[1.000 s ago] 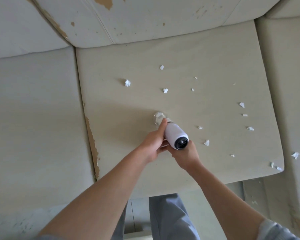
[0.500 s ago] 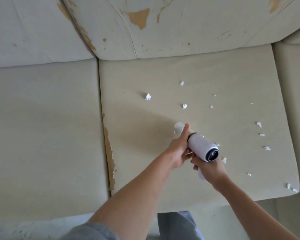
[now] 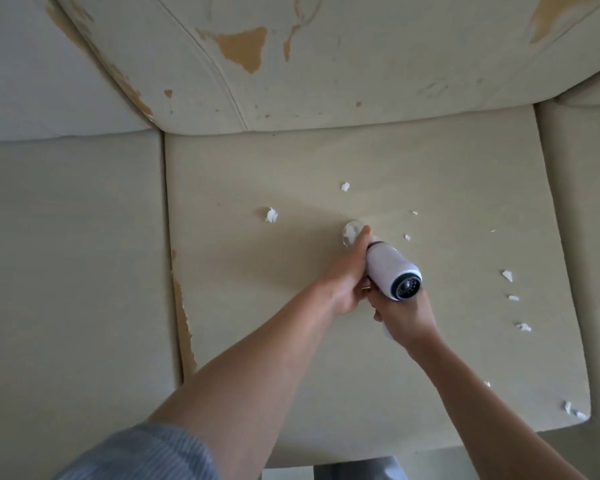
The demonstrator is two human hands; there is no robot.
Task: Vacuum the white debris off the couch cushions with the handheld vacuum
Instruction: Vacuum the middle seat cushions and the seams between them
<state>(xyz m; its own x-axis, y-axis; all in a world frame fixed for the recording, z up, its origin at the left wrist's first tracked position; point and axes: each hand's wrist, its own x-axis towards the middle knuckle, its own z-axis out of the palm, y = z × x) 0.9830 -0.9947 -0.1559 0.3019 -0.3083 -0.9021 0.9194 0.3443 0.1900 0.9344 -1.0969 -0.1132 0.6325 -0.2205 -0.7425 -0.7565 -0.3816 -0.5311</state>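
A white handheld vacuum (image 3: 392,271) with a clear nozzle points away from me onto the beige middle seat cushion (image 3: 257,289). My right hand (image 3: 404,318) grips its handle from below. Along the vacuum's left side lies my left hand (image 3: 347,275), fingers wrapped on the barrel, one finger stretched toward the nozzle. The clear nozzle tip (image 3: 351,233) has white paper inside it. White debris scraps lie on the cushion: one (image 3: 271,215) to the nozzle's left, one (image 3: 345,186) beyond it, and several (image 3: 507,275) along the right side.
The worn back cushion (image 3: 326,81) with peeled tan patches stands behind the seat. A left seat cushion (image 3: 73,254) lies across a seam with a torn edge (image 3: 182,313). More scraps (image 3: 574,410) sit at the seat's front right corner, near the right cushion (image 3: 589,237).
The vacuum and both hands have moved forward across the cushion, and the scrap that lay just ahead of the nozzle is no longer on the cushion. My view has shifted toward the couch back.
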